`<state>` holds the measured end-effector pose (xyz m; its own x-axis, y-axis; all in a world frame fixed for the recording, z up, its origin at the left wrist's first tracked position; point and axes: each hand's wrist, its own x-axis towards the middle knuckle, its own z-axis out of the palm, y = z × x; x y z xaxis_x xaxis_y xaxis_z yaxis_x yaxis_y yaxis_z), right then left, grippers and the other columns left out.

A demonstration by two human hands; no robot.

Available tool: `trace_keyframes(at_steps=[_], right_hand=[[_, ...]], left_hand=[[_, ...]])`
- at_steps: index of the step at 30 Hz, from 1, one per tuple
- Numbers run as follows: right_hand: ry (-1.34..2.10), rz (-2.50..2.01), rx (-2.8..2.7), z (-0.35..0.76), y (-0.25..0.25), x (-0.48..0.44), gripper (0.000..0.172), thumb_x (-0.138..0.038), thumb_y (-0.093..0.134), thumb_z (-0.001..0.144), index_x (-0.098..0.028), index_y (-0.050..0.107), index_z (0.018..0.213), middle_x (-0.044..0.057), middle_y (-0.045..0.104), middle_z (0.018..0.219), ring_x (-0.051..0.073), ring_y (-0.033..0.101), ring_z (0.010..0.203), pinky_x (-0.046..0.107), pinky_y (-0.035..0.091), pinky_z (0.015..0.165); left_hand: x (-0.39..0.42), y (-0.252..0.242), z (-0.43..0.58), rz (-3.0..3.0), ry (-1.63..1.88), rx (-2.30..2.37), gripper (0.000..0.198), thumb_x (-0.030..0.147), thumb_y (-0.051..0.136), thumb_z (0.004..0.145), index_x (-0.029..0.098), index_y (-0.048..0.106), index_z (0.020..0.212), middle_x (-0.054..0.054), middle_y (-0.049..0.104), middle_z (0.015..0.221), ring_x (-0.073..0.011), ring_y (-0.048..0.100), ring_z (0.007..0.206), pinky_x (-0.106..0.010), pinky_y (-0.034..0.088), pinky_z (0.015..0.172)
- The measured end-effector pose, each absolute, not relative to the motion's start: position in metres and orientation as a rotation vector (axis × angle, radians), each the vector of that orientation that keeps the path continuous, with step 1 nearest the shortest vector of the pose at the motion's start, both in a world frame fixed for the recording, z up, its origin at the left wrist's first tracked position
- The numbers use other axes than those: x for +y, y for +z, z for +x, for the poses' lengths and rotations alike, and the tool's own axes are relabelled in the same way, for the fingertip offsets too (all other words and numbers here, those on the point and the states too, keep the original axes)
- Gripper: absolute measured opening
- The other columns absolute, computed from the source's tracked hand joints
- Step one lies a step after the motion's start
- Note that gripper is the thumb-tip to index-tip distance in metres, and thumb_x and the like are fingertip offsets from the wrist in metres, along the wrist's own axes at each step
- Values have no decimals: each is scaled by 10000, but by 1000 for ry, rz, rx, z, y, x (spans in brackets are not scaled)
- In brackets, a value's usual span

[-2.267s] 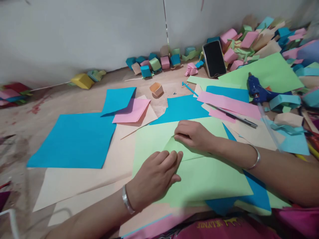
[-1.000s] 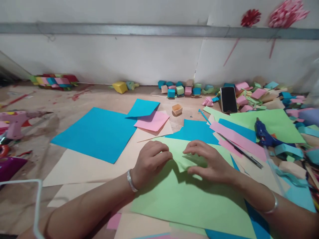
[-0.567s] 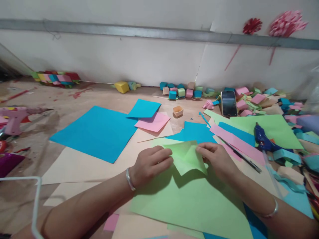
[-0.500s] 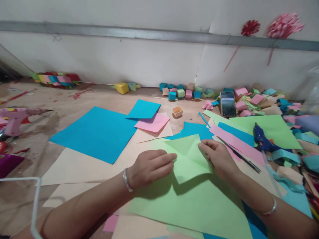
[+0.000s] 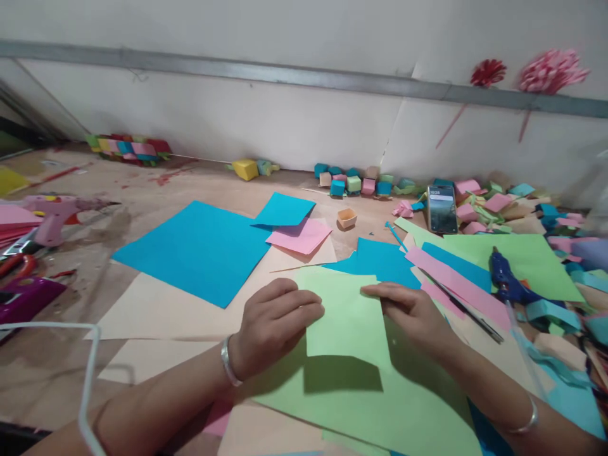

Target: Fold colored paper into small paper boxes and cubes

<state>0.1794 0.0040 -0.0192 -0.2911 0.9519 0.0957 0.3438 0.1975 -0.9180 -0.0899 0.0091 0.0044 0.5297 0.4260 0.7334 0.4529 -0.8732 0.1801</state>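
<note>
A small light-green square of paper [image 5: 348, 326] is held between my two hands, just above a larger light-green sheet [image 5: 361, 411] that takes its shadow. My left hand [image 5: 278, 323] pinches its left edge, fingers curled over. My right hand [image 5: 418, 310] grips its upper right corner, thumb hidden behind. Beyond them lie a small blue square [image 5: 287, 209] and a pink square [image 5: 301, 235], with a big blue sheet [image 5: 197, 250] to the left. A small peach paper box [image 5: 346, 218] stands farther back.
At right lie a pen [image 5: 468, 310], a blue glue gun [image 5: 506, 278], a phone [image 5: 441, 209] and many paper pieces. On the left are a pink glue gun [image 5: 52, 215], a purple tool [image 5: 31, 297] and a white cable [image 5: 90, 373]. Paper cubes [image 5: 354, 183] line the wall.
The small green paper, earlier tilted with a corner up, is now turned square to me and flatter. My right hand shifted its hold along the edge; the view has swung slightly left.
</note>
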Motion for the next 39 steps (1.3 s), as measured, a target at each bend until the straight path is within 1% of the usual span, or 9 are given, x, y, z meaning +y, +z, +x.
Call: trace_keyframes(at_steps=[6, 9, 12, 18, 24, 30, 34, 37, 39], right_hand=[[507, -981, -2096, 168, -12, 0, 254, -355, 658, 800, -208, 726, 996, 152, 544, 1192, 267, 513, 1082, 375, 462, 827], [627, -947, -2051, 166, -9, -2, 189, -316, 607, 843, -174, 712, 778, 84, 641, 882, 162, 571, 785, 266, 450, 670], [859, -1127, -1965, 166, -8, -5, 336, -287, 569, 854, -153, 595, 547, -18, 499, 514, 81, 435, 499, 207, 319, 484], [1289, -1440, -1774, 165, -14, -3, 391, -301, 568, 825, -152, 511, 468, -28, 485, 422, 76, 445, 435, 195, 307, 449], [1386, -1314, -1693, 166, -14, 1, 130, -216, 564, 787, -145, 660, 736, -22, 584, 665, 89, 473, 582, 195, 355, 516], [1128, -1332, -1794, 167, -17, 6, 146, -155, 594, 747, -169, 711, 834, 14, 658, 808, 124, 557, 685, 214, 407, 568], [821, -1242, -1871, 168, -23, 6, 326, -119, 634, 737, -207, 680, 1047, 42, 698, 980, 141, 602, 781, 234, 458, 643], [660, -1135, -1957, 167, -28, 5, 237, -94, 590, 787, -200, 683, 977, 42, 712, 887, 152, 623, 795, 267, 472, 714], [551, -1064, -2021, 165, -31, 3, 217, -96, 556, 823, -191, 669, 982, 50, 709, 868, 162, 622, 800, 284, 470, 722]], left_hand=[[7, 10, -90, -2958, -1433, -1279, 59, 147, 603, 835, 180, 652, 825, 7, 673, 706, -108, 601, 625, -197, 473, 565], [7, 7, -92, -2999, -1417, -1523, 118, 206, 612, 840, 172, 643, 731, 35, 623, 609, -82, 556, 539, -168, 435, 509], [9, 4, -90, -3007, -1391, -1813, 179, 258, 631, 812, 158, 628, 663, 28, 601, 574, -90, 535, 525, -170, 416, 478], [14, -3, -84, -3027, -1344, -2417, 156, 295, 645, 764, 149, 627, 710, 25, 570, 596, -90, 480, 533, -179, 394, 469], [15, -9, -83, -3128, -1169, -2540, 215, 336, 639, 767, 154, 583, 669, 37, 508, 584, -90, 437, 537, -191, 372, 480], [16, -12, -86, -3194, -866, -2423, 210, 363, 592, 797, 161, 610, 743, 7, 586, 672, -136, 520, 627, -232, 418, 551], [15, -15, -85, -3158, -692, -2175, 233, 337, 547, 839, 175, 591, 678, 18, 571, 621, -130, 509, 581, -232, 400, 527], [15, -16, -85, -3038, -808, -1967, 132, 298, 627, 797, 195, 645, 878, -9, 656, 776, -161, 572, 671, -264, 453, 590], [15, -16, -85, -2934, -980, -1769, 288, 292, 680, 770, 206, 625, 1039, -44, 682, 933, -198, 608, 806, -302, 490, 675]])
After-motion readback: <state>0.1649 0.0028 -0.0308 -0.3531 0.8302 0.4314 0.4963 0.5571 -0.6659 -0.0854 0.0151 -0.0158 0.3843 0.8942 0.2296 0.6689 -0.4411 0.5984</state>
